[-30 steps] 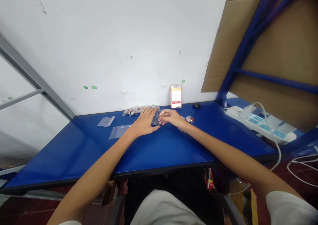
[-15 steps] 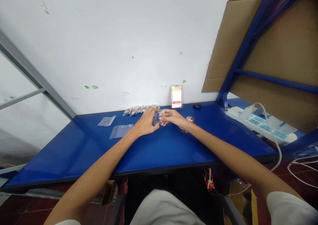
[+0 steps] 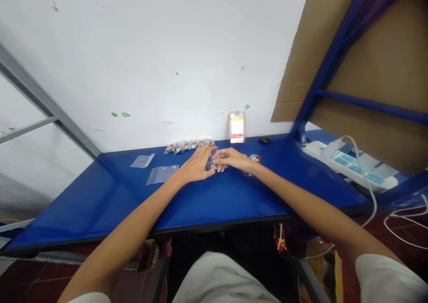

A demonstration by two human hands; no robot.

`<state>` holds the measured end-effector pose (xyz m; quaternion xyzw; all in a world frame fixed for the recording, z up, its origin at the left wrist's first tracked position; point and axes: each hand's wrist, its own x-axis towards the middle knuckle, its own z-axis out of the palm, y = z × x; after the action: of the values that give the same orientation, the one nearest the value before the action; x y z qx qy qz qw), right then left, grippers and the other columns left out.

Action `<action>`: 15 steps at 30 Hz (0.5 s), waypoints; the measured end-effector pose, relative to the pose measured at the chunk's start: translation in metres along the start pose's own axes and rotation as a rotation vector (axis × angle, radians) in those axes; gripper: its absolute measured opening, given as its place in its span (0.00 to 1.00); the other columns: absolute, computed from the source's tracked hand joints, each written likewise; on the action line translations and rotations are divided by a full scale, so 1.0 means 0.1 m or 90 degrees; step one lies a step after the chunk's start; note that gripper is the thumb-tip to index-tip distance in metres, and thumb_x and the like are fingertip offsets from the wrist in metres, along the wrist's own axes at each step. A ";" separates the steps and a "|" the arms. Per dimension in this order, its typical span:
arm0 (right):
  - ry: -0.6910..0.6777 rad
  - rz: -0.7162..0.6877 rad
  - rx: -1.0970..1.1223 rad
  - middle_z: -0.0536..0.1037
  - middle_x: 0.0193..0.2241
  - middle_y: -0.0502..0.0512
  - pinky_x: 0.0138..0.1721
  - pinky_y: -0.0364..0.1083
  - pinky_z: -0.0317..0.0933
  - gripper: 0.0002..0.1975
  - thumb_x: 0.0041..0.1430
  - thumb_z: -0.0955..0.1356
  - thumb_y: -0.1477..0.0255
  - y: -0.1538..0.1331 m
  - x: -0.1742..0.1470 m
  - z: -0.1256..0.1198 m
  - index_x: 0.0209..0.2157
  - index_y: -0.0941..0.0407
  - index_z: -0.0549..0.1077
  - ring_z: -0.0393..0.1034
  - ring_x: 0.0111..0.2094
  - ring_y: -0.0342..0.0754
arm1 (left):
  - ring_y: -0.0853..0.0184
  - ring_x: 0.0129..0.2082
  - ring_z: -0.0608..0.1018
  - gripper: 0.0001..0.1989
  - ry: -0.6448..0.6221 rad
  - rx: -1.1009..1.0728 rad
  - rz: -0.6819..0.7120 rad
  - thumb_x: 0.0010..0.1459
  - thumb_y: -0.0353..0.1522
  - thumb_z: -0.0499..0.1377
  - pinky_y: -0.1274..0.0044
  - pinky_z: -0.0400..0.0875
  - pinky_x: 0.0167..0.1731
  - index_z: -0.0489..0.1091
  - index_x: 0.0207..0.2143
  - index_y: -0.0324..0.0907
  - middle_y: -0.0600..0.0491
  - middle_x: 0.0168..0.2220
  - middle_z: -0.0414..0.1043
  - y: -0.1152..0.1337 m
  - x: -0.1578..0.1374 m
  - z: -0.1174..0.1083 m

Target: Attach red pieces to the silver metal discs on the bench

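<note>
My left hand (image 3: 198,163) and my right hand (image 3: 230,158) meet near the middle of the blue table. Between them is a clear plastic bag (image 3: 210,163), crinkled and partly hidden by the fingers; both hands are closed on it. Whether anything lies inside the bag I cannot make out. Left of my hands lie two flat clear bags, the nearer bag (image 3: 163,174) and the farther bag (image 3: 142,160). Beside my right wrist rest round shiny metal pieces, one metal piece (image 3: 256,158) with a red mark and another piece (image 3: 246,172) partly behind the wrist.
Several filled bags (image 3: 189,145) stand in a row along the white wall. A lit, blurred-out card or screen (image 3: 237,128) leans there, with a small black object (image 3: 265,139) to its right. A white power strip (image 3: 351,167) with a cable lies at the table's right end.
My right-hand fingers have moved in further over the clear bag, and less of it shows. The view has shifted slightly. The bags and metal pieces on the table have stayed in place.
</note>
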<state>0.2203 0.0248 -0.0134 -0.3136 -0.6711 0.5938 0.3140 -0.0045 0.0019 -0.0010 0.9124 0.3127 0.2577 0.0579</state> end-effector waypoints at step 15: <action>0.041 -0.062 -0.170 0.85 0.37 0.58 0.36 0.46 0.74 0.20 0.62 0.75 0.54 -0.19 -0.05 -0.26 0.46 0.56 0.80 0.80 0.33 0.48 | 0.55 0.43 0.77 0.18 0.004 0.005 -0.065 0.68 0.40 0.60 0.66 0.71 0.42 0.64 0.55 0.43 0.45 0.45 0.73 -0.12 0.00 0.01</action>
<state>0.2429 0.0342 0.0074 -0.3384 -0.7482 0.4731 0.3191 -0.0103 0.0116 -0.0046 0.8947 0.3599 0.2562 0.0662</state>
